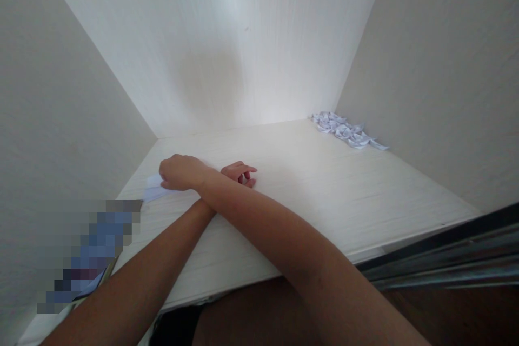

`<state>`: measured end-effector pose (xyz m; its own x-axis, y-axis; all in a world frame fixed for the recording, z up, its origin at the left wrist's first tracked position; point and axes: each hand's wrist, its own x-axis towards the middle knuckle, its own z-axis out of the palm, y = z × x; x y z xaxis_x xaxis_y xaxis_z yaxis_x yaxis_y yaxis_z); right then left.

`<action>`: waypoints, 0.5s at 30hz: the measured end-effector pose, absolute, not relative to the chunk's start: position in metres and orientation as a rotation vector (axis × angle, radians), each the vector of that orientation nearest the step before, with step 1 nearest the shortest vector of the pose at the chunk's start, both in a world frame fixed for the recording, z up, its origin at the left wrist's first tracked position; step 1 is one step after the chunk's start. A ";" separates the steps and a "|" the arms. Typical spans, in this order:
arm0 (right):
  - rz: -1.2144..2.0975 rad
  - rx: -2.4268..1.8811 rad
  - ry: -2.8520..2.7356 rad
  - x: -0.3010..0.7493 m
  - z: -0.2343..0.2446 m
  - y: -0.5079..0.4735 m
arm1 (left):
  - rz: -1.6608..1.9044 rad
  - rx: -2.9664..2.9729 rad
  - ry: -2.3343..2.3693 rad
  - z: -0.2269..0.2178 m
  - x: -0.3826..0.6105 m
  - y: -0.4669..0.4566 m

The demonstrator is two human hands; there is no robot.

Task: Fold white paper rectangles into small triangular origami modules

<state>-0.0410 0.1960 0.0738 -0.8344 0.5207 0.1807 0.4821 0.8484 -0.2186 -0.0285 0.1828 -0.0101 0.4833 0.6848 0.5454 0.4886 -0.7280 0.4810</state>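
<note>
My arms are crossed over a pale wooden shelf (324, 194). My right hand (180, 172) reaches across to the left, knuckles up and fingers curled down onto a small white piece of paper (152, 190) that lies on the shelf near the left wall. My left hand (240, 173) comes out from under my right forearm. Its fingers lie loosely apart on the shelf surface and hold nothing that I can see. Part of this hand is hidden by the forearm.
A heap of small folded white paper pieces (347, 132) lies in the back right corner. Pale walls close in the shelf on the left, back and right. A pixelated blue patch (93, 254) sits at the front left, and a dark rail (446, 259) runs along the front right.
</note>
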 end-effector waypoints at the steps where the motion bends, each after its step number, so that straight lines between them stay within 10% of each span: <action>1: 0.254 -0.773 -2.789 -0.041 0.074 0.195 | 1.084 2.472 1.006 -0.010 -0.029 0.183; 15: 0.573 -1.126 -2.436 -0.035 0.084 0.195 | 1.046 2.421 0.978 -0.012 -0.030 0.188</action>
